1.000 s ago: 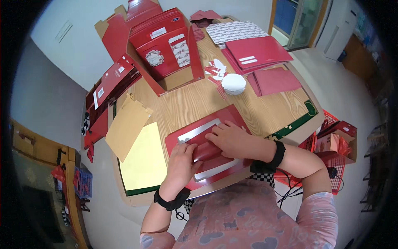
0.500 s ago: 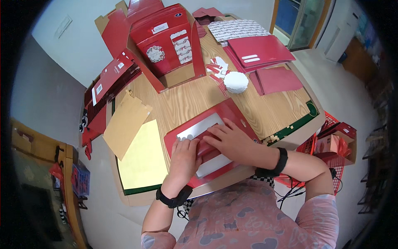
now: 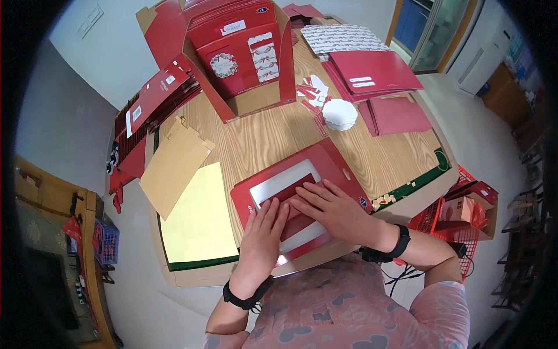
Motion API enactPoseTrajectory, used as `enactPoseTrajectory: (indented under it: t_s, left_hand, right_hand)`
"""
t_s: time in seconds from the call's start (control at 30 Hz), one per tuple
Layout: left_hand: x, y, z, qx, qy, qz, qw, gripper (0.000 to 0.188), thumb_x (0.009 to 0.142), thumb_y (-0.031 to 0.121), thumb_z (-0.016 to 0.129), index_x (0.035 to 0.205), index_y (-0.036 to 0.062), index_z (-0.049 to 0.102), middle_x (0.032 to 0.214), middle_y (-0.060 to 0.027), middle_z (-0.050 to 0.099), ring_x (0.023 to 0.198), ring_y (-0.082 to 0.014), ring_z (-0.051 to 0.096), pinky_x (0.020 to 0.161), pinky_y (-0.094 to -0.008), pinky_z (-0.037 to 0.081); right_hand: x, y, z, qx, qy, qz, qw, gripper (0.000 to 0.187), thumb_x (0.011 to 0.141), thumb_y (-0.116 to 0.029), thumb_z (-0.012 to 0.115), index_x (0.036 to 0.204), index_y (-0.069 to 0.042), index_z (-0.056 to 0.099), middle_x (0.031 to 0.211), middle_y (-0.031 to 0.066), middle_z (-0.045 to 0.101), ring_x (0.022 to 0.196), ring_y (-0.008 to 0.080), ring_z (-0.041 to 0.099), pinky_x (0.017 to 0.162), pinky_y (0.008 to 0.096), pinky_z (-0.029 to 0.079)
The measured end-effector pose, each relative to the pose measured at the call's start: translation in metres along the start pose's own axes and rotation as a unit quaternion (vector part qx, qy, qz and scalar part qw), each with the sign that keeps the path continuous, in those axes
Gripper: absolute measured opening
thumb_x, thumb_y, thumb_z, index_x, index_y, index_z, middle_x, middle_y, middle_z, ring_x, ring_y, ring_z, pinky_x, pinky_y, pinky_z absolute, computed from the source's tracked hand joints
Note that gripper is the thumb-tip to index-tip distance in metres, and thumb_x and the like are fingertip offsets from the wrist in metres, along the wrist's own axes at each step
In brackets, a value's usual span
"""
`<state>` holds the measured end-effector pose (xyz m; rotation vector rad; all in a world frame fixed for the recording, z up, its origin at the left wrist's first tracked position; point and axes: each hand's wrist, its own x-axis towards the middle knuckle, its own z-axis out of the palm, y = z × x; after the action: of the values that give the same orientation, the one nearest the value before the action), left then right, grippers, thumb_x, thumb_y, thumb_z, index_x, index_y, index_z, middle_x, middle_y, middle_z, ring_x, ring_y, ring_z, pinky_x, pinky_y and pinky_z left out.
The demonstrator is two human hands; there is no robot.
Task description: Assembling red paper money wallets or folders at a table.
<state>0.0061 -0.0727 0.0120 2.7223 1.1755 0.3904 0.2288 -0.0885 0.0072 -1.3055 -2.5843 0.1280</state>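
A flat red printed card (image 3: 330, 155) lies at the near edge of the table in front of me. On it sits a white panel (image 3: 269, 180) with a dark red folded strip (image 3: 294, 187) across its middle. My left hand (image 3: 263, 239) rests on the card's left part, its fingers stretched over the strip's left end. From the right, my right hand (image 3: 332, 210) lies flat on the strip, fingers extended. The fingertips of both hands are close together, and the hands cover part of the strip and panel.
An open red display box (image 3: 231, 115) holding red packs stands at the back. Scalloped white cards (image 3: 339, 114), small tags (image 3: 314, 90), red sheets (image 3: 378, 72) and dark red folded pieces (image 3: 401, 115) lie right. To the left are yellow sheets (image 3: 200, 218), brown card (image 3: 177, 168) and stacked red packs (image 3: 157, 96).
My left hand's fingers have straightened out on the strip. My right hand has shifted slightly toward me, uncovering more of the strip and white panel. The view has tilted slightly.
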Motion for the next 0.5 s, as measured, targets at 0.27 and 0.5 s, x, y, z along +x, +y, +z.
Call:
enactPoseTrajectory:
  t_s: [0.27, 0.5]
  left_hand:
    - [0.003, -0.005, 0.004, -0.077, 0.035, -0.011, 0.996, 0.049, 0.077, 0.0, 0.052, 0.125, 0.0075, 0.057, 0.12, -0.0182, 0.054, 0.112, -0.0349, 0.051, 0.103, -0.0476, 0.037]
    - [0.006, -0.008, 0.007, -0.042, 0.048, 0.013, 0.998, 0.05, 0.073, -0.004, 0.058, 0.122, 0.0055, 0.058, 0.113, -0.0157, 0.056, 0.103, -0.0329, 0.054, 0.091, -0.0408, 0.044]
  right_hand:
    - [0.018, 0.007, -0.001, 0.03, -0.021, 0.039, 0.999, 0.041, 0.081, -0.01, 0.052, 0.122, -0.005, 0.052, 0.118, 0.018, 0.053, 0.117, 0.0314, 0.047, 0.106, 0.0465, 0.031]
    - [-0.001, -0.013, -0.014, -0.054, -0.016, -0.006, 0.998, 0.044, 0.085, -0.015, 0.052, 0.128, -0.005, 0.05, 0.132, 0.0168, 0.047, 0.127, 0.0309, 0.041, 0.109, 0.0461, 0.029]
